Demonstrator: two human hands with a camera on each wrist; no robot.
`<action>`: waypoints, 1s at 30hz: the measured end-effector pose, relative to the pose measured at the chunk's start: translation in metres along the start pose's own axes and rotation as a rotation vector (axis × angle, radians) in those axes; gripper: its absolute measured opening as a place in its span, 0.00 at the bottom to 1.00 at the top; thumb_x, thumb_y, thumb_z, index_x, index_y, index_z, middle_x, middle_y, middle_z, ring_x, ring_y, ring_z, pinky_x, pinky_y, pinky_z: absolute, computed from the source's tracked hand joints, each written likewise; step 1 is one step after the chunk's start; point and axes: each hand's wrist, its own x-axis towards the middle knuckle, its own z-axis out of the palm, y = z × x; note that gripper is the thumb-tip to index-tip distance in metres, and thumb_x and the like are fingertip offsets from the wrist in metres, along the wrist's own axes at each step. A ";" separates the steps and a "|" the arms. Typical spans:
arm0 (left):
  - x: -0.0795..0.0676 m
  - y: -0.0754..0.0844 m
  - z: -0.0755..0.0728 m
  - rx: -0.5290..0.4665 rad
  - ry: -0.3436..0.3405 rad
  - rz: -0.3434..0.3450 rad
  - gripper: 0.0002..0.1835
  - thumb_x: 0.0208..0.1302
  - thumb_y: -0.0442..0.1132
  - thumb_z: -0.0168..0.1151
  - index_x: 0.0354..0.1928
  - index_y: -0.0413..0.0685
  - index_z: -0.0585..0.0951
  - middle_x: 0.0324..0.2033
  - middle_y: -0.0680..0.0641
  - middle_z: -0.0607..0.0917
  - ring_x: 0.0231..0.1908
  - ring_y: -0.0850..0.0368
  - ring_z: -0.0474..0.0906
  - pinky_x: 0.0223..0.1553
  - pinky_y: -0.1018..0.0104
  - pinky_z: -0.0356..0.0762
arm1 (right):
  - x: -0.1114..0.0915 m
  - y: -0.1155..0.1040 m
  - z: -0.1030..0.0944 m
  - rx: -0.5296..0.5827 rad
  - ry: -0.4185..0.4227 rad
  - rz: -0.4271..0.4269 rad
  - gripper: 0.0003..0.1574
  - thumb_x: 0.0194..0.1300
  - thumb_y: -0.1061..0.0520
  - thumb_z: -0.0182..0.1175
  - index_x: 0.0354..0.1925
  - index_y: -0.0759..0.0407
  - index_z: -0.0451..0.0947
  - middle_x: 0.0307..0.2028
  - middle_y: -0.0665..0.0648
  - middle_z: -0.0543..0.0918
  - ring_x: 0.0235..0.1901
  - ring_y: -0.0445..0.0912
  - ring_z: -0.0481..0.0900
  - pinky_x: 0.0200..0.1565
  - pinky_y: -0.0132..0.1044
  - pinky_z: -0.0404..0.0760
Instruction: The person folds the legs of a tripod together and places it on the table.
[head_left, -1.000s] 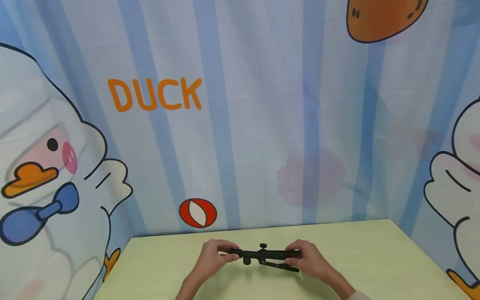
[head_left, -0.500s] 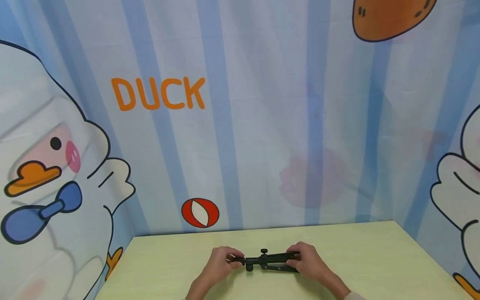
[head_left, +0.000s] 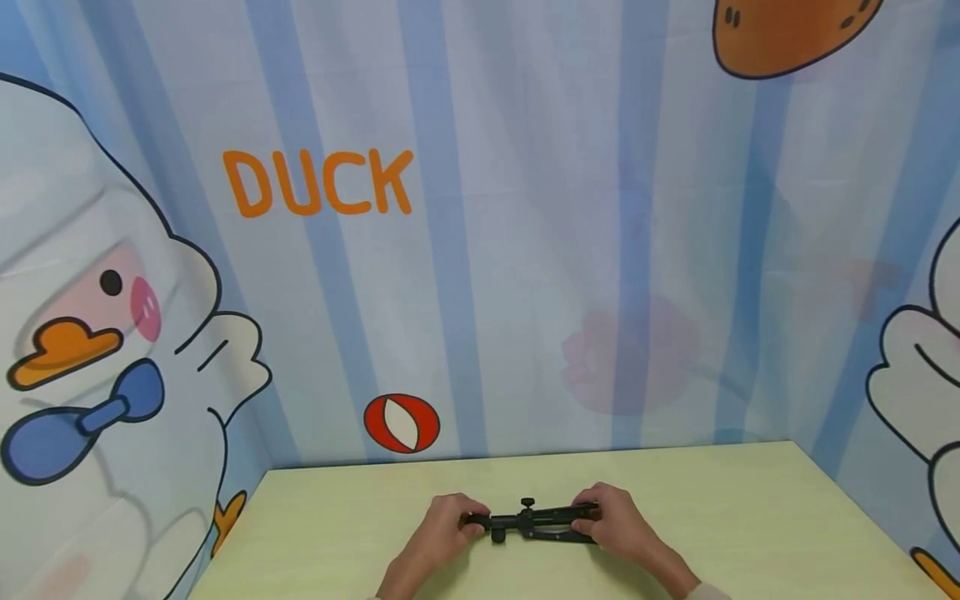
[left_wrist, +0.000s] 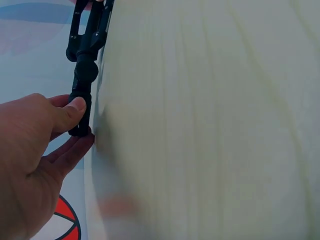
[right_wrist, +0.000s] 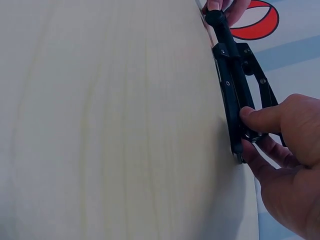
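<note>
A small black tripod lies level between my two hands, just over the table in the head view. My left hand pinches its head end between thumb and fingers. At the other end, my right hand grips the leg ends. A round knob sticks up from the middle, and another hangs below near the head. In the left wrist view the thumb presses on the tripod's dark neck. The right wrist view has the folded legs near the thumb, one leg standing slightly apart.
The pale yellow table spreads under both hands. Behind it hangs a blue-striped curtain with printed ducks, the word DUCK and a red ball.
The lower tripod leg has swung in closer to the other legs. My left hand has shifted a little right and down, and the tripod sits slightly lower in the head view.
</note>
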 end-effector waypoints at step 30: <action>-0.002 -0.001 -0.005 0.120 -0.032 -0.057 0.12 0.64 0.28 0.71 0.48 0.42 0.88 0.39 0.50 0.87 0.37 0.60 0.80 0.39 0.63 0.83 | -0.006 0.007 -0.028 0.074 -0.114 -0.118 0.15 0.65 0.60 0.73 0.47 0.66 0.83 0.41 0.58 0.81 0.33 0.45 0.84 0.35 0.35 0.85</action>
